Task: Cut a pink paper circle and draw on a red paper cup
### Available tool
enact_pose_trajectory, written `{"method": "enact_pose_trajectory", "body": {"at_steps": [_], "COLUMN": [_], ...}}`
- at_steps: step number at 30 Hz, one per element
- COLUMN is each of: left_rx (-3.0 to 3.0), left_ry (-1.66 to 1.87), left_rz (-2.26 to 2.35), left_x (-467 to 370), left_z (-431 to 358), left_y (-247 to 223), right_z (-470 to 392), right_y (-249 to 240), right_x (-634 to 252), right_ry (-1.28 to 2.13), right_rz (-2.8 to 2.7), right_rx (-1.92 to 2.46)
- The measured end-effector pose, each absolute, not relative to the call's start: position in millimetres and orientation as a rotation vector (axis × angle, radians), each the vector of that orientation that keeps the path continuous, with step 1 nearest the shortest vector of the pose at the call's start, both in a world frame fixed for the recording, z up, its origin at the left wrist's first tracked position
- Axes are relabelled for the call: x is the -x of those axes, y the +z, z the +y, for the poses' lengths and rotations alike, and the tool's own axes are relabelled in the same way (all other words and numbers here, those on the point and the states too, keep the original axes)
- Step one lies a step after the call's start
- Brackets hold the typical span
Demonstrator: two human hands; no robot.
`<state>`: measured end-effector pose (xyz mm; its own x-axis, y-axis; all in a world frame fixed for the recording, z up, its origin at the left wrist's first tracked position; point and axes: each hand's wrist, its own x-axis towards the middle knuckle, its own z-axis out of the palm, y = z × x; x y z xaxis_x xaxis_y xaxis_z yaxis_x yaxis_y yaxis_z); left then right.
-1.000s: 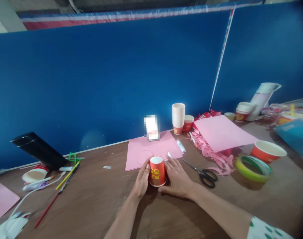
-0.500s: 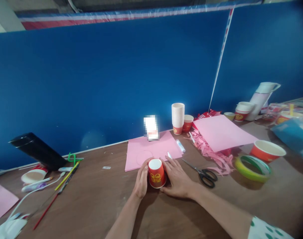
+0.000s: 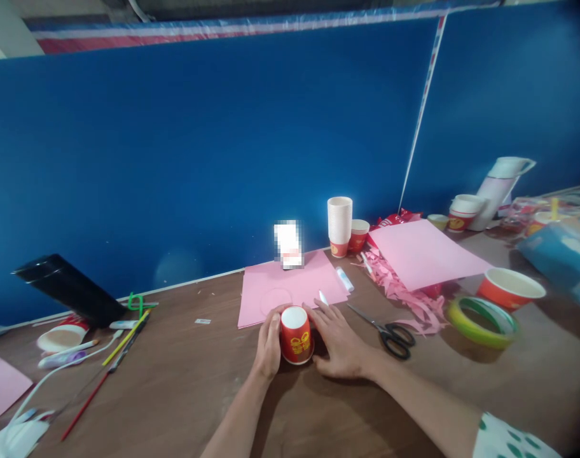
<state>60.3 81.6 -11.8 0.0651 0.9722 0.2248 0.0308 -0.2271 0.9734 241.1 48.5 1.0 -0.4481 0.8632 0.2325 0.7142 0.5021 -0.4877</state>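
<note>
A red paper cup (image 3: 296, 337) with a yellow print stands upside down on the brown table, its white base facing up. My left hand (image 3: 269, 343) is wrapped along the cup's left side. On the right, my right hand (image 3: 336, 340) reaches round the cup with its fingertips at the upper edge, and a gap shows between palm and cup. Just behind the hands lie pink sheets (image 3: 290, 286), with a faint circle drawn on the top one. A white pen tip (image 3: 323, 298) shows beyond my right fingers.
Black scissors (image 3: 395, 340), green tape (image 3: 483, 322) and an open paper bowl (image 3: 511, 288) lie right. A cup stack (image 3: 339, 226) and glue stick (image 3: 345, 280) stand or lie behind. A black bottle (image 3: 70, 289) and brushes (image 3: 92, 397) are left.
The cup has turned so its yellow print sits further right, and it has shifted slightly left. My left hand has moved a little with it; more gap shows beside my right hand.
</note>
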Motion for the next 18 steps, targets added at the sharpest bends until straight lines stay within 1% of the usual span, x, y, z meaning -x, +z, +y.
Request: {"method": "enact_pose_trajectory", "body": {"at_steps": [9, 18], "left_rx": [-1.418, -1.188], "left_ry": [1.277, 1.304], "left_rz": [1.072, 0.917], "left_x": [-58.8, -56.7], "left_z": [80.4, 88.7], "left_y": [-13.5, -24.4], "right_z": [47.2, 50.6], "right_y": [1.8, 4.4], "right_x": [-243.6, -253.3], "right_ry": [0.441, 0.603], "right_rz": [-2.257, -2.164], "right_rx": [1.281, 1.185]}}
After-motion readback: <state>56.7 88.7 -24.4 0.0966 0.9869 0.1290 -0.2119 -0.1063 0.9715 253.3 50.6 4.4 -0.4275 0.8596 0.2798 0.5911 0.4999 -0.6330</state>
